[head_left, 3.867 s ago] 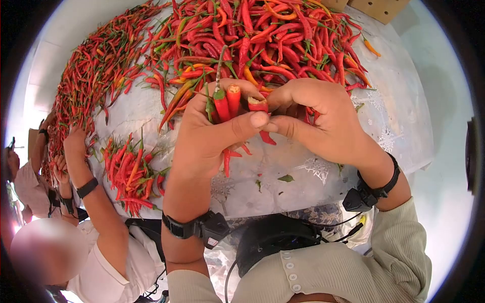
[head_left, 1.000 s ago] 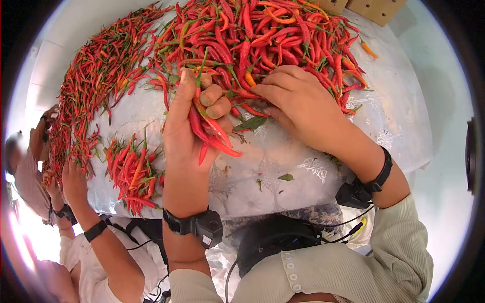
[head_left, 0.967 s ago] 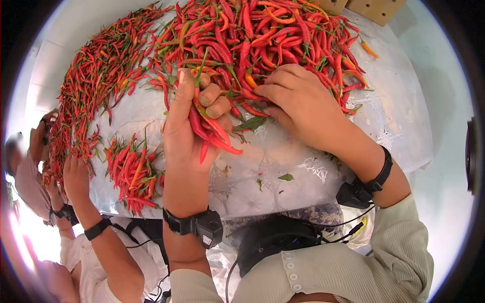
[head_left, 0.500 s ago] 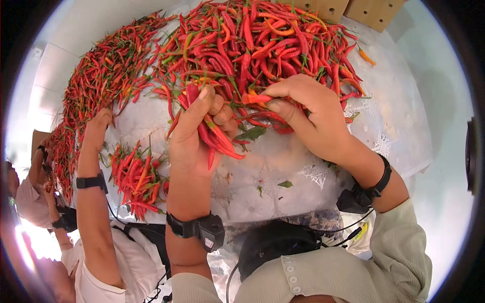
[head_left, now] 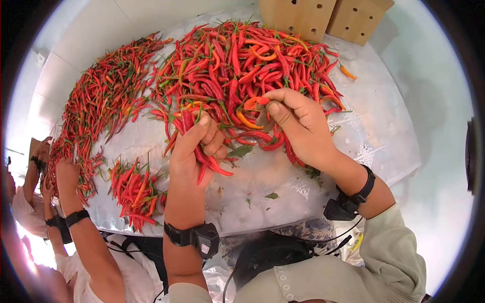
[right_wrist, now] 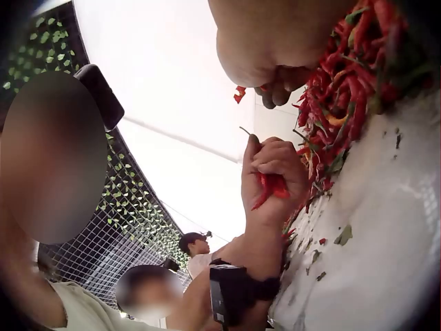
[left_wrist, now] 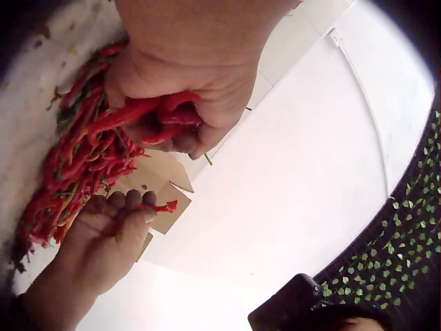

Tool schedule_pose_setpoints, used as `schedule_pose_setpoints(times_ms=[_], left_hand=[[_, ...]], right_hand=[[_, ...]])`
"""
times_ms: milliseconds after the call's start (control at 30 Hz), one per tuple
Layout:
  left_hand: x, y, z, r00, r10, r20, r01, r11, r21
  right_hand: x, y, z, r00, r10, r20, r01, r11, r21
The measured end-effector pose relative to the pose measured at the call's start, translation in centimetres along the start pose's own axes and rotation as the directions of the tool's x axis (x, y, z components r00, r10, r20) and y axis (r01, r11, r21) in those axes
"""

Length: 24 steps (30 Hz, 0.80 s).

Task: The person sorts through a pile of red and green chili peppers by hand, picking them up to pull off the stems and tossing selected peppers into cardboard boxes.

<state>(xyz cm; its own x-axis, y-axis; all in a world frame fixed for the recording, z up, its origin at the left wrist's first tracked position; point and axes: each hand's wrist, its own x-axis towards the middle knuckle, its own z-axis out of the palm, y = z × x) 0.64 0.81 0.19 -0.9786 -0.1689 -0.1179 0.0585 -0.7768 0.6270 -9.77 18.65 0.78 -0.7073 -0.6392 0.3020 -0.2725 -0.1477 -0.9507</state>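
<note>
Several red chili peppers are gripped in my left hand, their tips poking out below the palm and a stem end above the thumb. The left wrist view shows these peppers under curled fingers. My right hand pinches a short red-orange chili pepper between thumb and index finger, to the right of the left hand. Its ragged red end sticks out past the fingertips in the left wrist view. Just behind both hands lies a big heap of red chilies.
A small bunch of chilies lies left of my left forearm. A longer chili heap runs down the left side, where another person's hand is at work. Cardboard boxes stand at the back. Loose leaves dot the tablecloth.
Earlier both hands met over broken chilies. Then my right hand reached to the heap's edge, took up a chili and lifted it. My left hand keeps its bunch; the head view has tilted upward.
</note>
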Motion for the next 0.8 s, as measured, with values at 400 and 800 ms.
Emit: schedule_pose_setpoints(times_ms=[400,800], left_hand=[[-0.5,0.5,0.1,0.997,0.026,-0.076,-0.038,0.986,-0.162],[-0.1,1.1,-0.6,0.983,0.022,-0.184,-0.048,0.989,-0.140]], right_hand=[[2.4,-7.9,-5.3,0.524,-0.678,-0.516,0.442,0.734,-0.516],[17.2,-10.6,-13.4,0.670,-0.711,-0.212,0.104,0.372,-0.922]])
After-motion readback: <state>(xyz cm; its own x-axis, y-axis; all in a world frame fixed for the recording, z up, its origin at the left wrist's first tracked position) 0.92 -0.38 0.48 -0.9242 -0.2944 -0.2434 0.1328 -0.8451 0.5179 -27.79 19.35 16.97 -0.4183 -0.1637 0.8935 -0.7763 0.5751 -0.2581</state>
